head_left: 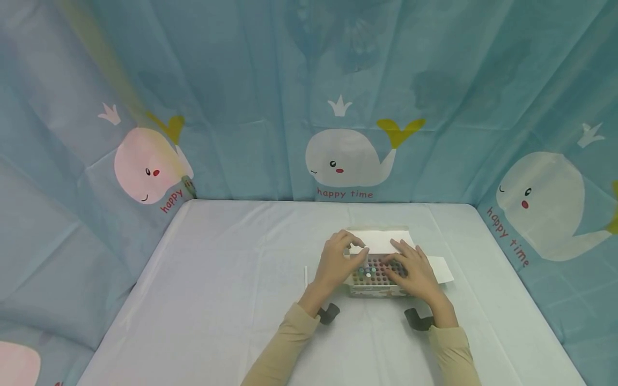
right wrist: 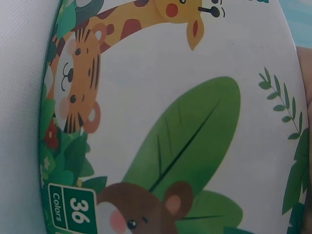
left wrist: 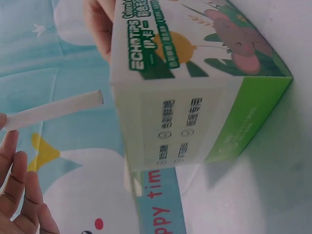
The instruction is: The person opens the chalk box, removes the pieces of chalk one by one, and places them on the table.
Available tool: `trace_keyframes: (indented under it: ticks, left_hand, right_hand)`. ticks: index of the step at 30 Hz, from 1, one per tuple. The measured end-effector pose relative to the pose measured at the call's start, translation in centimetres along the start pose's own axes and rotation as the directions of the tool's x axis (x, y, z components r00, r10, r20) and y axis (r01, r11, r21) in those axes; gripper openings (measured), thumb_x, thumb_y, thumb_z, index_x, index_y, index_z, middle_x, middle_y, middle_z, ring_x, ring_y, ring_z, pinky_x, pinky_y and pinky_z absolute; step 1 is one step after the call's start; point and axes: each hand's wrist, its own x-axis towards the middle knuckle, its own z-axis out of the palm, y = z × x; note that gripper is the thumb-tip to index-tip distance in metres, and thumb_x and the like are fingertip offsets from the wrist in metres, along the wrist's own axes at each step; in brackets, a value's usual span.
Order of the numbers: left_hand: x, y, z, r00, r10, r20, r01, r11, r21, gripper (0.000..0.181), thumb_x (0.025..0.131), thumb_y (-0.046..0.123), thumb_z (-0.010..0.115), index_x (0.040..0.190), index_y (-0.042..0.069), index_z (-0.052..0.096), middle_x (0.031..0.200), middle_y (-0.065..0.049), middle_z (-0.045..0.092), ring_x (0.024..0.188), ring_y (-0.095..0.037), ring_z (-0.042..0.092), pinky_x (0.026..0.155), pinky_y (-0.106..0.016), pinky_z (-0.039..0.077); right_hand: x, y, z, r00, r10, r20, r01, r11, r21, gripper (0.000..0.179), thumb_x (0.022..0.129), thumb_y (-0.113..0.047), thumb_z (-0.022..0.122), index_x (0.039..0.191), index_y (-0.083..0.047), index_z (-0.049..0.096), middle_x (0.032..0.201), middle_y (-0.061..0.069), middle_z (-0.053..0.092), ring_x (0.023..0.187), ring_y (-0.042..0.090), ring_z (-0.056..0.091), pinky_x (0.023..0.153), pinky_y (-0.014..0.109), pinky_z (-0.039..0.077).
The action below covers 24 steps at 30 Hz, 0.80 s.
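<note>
1. a decorated cardboard box (head_left: 376,291) stands on the white table (head_left: 217,289), in front of the person and right of center in the head view. its lid (head_left: 381,242) is folded back; a side flap (head_left: 439,268) sticks out to the right. the printing says "36 colors".
2. the left hand (head_left: 338,264) pinches a thin white stick (left wrist: 58,109) near its upper end, between thumb and fingers. the stick is nearly upright, with its lower end free, just above the rim.
3. the right hand (head_left: 416,272) lies over the box's right part, fingers spread and loosely bent; no grip shows. it seems to serve best as a steady brace.
4. inside, small round spots (head_left: 379,273) form a close grid; a few blue, green and white ends stand near the left hand. slot or stick tip is hard to tell.
5. to work well, keep the pinch light, since such a stick could snap or roll.
6. line the lower end up with 1 position and move straight along its length, because a slant could knock its neighbors.
7. keep the right fingers out of that path.
</note>
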Motion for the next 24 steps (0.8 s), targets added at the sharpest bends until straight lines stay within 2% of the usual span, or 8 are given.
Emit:
trace_keyframes:
  ticks: [5,17,24]
  left_hand:
    - [-0.4,-0.1,-1.0,0.999,-0.036,-0.013,0.036,0.999,-0.032,0.012,0.084,0.027,0.067,0.088,0.017,0.065,0.087,0.006,0.059,0.081,-0.015,0.052,0.076,-0.027,0.041]
    - [-1.2,-1.4,-3.9,0.994,-0.110,-0.026,0.110,0.994,0.002,0.008,0.083,0.021,0.068,0.089,0.017,0.065,0.088,0.008,0.061,0.083,-0.016,0.055,0.075,-0.028,0.044]
    - [-1.6,-2.8,-5.6,0.976,-0.215,0.017,0.215,0.977,0.015,0.007,0.084,0.024,0.066,0.089,0.020,0.064,0.088,0.009,0.060,0.084,-0.015,0.054,0.076,-0.034,0.045]
  right_hand:
    - [0.0,-0.1,0.0,1.000,0.019,0.005,-0.019,1.000,-0.001,0.017,0.081,-0.037,0.069,0.094,-0.027,0.065,0.142,0.013,0.042,0.134,0.040,0.029,0.109,0.058,0.009]
    - [-0.1,-0.1,0.0,1.000,0.027,0.012,-0.027,1.000,-0.003,0.016,0.081,-0.039,0.069,0.093,-0.028,0.064,0.142,0.013,0.041,0.134,0.039,0.028,0.111,0.055,0.007]
    - [-0.1,-0.1,0.0,1.000,0.023,0.013,-0.023,1.000,0.000,0.016,0.082,-0.038,0.068,0.092,-0.028,0.064,0.142,0.013,0.041,0.134,0.039,0.028,0.111,0.055,0.007]
